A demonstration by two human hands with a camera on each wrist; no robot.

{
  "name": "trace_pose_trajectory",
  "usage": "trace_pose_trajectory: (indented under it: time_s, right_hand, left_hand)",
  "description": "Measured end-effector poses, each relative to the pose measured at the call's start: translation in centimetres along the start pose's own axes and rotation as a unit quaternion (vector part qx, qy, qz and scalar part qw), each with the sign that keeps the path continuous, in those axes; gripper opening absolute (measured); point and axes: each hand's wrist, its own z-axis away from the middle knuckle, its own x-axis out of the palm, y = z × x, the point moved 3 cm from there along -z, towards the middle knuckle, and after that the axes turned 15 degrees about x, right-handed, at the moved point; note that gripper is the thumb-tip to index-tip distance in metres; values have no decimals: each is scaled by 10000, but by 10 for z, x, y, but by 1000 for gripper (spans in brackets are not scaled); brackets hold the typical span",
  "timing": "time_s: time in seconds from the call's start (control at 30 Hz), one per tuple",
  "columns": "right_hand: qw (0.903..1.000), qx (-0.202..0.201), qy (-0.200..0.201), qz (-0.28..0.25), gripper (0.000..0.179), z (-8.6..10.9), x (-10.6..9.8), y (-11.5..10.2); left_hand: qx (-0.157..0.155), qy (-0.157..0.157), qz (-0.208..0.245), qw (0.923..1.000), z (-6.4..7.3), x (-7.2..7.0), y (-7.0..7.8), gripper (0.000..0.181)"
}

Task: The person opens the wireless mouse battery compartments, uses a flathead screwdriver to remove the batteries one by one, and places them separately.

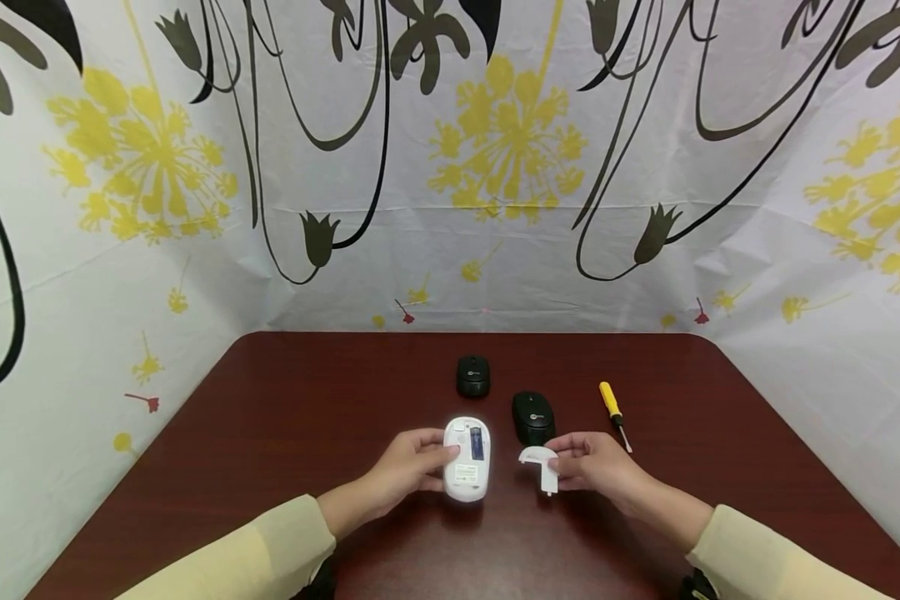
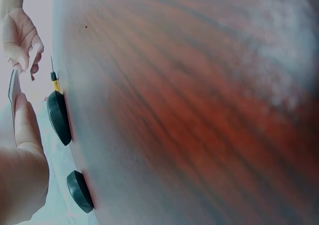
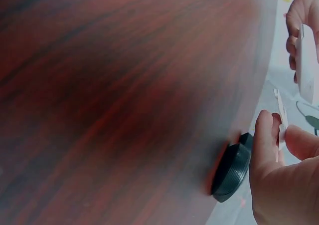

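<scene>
My left hand (image 1: 412, 462) holds a white computer mouse (image 1: 466, 483), its underside facing up, thumb on top and fingers at its left side. In its long slot a dark blue battery (image 1: 477, 443) shows. To the right, my right hand (image 1: 596, 467) pinches a white battery cover (image 1: 549, 477) between thumb and fingers, apart from the mouse. In the right wrist view the cover (image 3: 281, 117) appears edge-on, with the white mouse (image 3: 306, 65) in the left hand beyond it. Both hands are raised above the table, as the wrist views show.
A black mouse (image 1: 533, 418) stands just behind the battery cover, and a smaller black mouse (image 1: 473, 377) lies farther back. A screwdriver (image 1: 613, 408) with a yellow handle rests to the right on the brown table (image 1: 330, 392). Patterned cloth (image 1: 420, 167) hangs around the table.
</scene>
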Motion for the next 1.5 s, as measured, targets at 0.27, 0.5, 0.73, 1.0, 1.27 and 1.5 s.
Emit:
trace_pose_trajectory:
  time_s: [0.27, 0.5, 0.73, 1.0, 1.27, 1.5]
  right_hand:
    - [9994, 250, 62, 234, 30, 0, -3, 8]
    - [9985, 396, 147, 344, 27, -1, -2, 12]
    - [9980, 313, 295, 455, 23, -3, -2, 15]
    - [9941, -30, 508, 955, 18, -2, -5, 17]
    - [9875, 8, 913, 1284, 15, -2, -7, 17]
    - [9838, 26, 1093, 1422, 13, -3, -8, 18]
  left_hand:
    - [16, 3, -71, 10000, 0, -1, -1, 44]
    - [-39, 8, -100, 9999, 0, -1, 0, 45]
    - [36, 16, -77, 10000, 1, 0, -1, 44]
    - [26, -8, -2, 10000, 1, 0, -1, 44]
    - [-26, 16, 38, 10000, 1, -1, -2, 44]
    - [33, -1, 24, 10000, 1, -2, -2, 44]
